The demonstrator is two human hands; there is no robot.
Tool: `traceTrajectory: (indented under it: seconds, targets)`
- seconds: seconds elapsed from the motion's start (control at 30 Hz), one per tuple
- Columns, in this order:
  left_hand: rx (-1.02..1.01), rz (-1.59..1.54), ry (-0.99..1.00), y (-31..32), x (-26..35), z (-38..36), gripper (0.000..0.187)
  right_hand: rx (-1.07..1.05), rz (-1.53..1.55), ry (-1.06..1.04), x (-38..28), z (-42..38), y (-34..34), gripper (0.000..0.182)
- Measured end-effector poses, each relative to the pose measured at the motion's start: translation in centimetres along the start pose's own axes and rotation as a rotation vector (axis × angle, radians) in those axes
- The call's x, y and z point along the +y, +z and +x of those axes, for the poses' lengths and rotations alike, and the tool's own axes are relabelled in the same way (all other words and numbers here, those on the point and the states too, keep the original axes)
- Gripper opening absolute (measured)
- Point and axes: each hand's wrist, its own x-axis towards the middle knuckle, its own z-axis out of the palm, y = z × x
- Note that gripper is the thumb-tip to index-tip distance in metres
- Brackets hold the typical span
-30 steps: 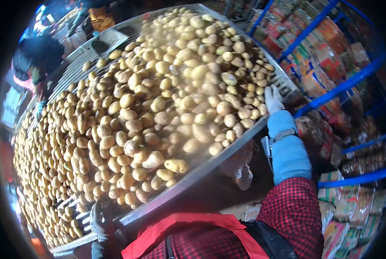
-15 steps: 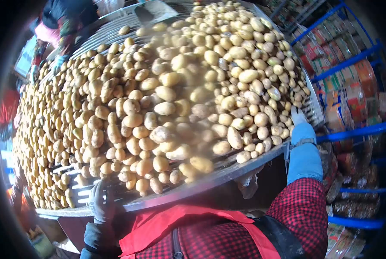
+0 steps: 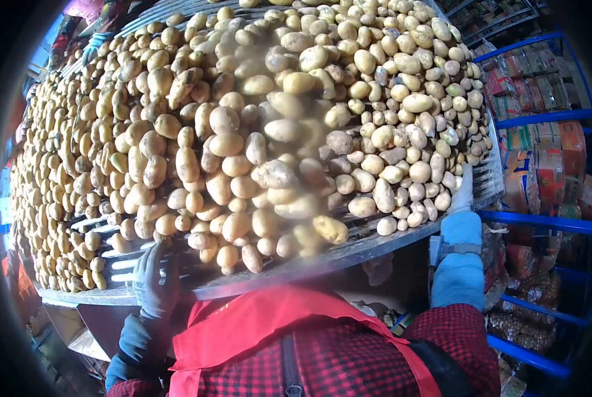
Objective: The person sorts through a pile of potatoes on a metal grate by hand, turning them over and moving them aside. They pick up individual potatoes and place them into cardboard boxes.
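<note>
A thick layer of pale potatoes (image 3: 286, 130) covers a slatted metal sorting table (image 3: 349, 255). At its near left edge is my left hand (image 3: 155, 278) in a grey-blue glove, fingers stretched towards the potatoes over bare slats, holding nothing I can see. My right hand (image 3: 464, 193), in a whitish glove below a blue sleeve cover (image 3: 456, 264), reaches along the right corner beside the smaller potatoes (image 3: 435, 169). Its fingers look extended, though glare blurs them. One yellowish potato (image 3: 330, 229) lies close to the front rim, between my hands.
Across the table at upper left, another person's gloved hand (image 3: 96, 46) is over the potatoes. Blue metal racking (image 3: 541, 223) holding packed bags (image 3: 551, 155) stands to the right. A red apron (image 3: 263, 324) covers my front, close to the table's rim.
The view has shifted, so the potatoes sit higher and the metal scoop at the top has left the picture. Both my hands stay near the table edge.
</note>
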Motion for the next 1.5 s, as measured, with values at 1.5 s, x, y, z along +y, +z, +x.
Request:
traceTrajectory:
  seconds: [1.5]
  targets:
    - [0.14, -0.027, -0.096, -0.2, -0.8, -1.0, 0.055, -0.989, -0.358, -0.445, 5.7, -19.9, 66.8, 0.08]
